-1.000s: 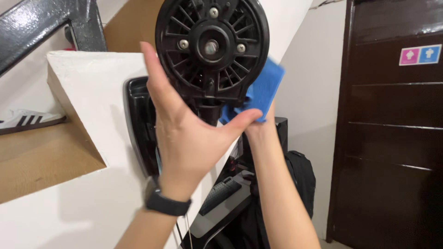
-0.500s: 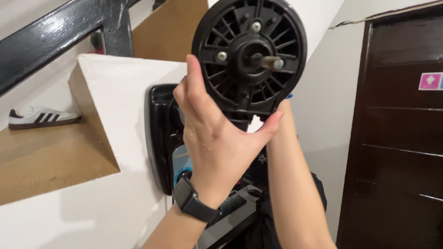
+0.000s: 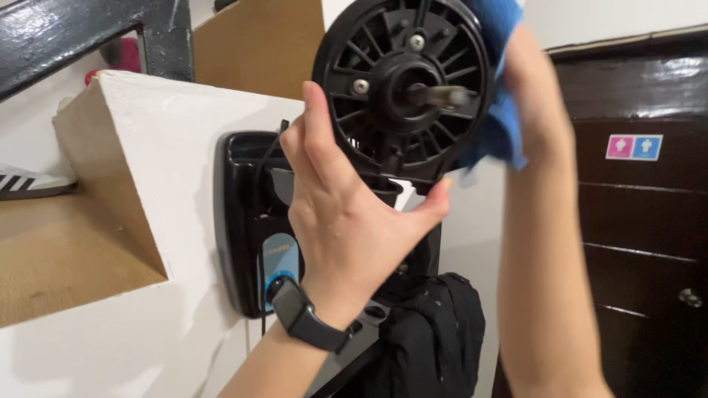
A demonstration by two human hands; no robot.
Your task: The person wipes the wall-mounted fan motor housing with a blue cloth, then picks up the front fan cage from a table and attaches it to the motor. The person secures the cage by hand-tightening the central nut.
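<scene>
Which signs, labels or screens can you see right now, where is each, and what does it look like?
Door sign: on the dark brown door at right; small rectangle, pink half and blue half, white figures.
Oval label: on the black wall unit behind the left hand; grey-blue above a blue ring.
Watch: left wrist; black, screen dark.

We are counting two hands: one left hand point(image 3: 346, 221) and one right hand point(image 3: 535, 88). We are seeing one round black motor housing point(image 3: 402, 85), with one metal shaft point(image 3: 442, 96) sticking out of its middle and two silver screws showing on its face. We are counting one blue cloth point(image 3: 498, 125), one dark wristwatch point(image 3: 302, 313), one black wall-mounted box point(image 3: 247, 221), one black bag point(image 3: 431, 335) and one striped shoe point(image 3: 26, 184) on the wooden step. We are finding one dark door point(image 3: 641, 221) carrying two small square signs, one pink and one blue, and one round knob point(image 3: 689, 297).
</scene>
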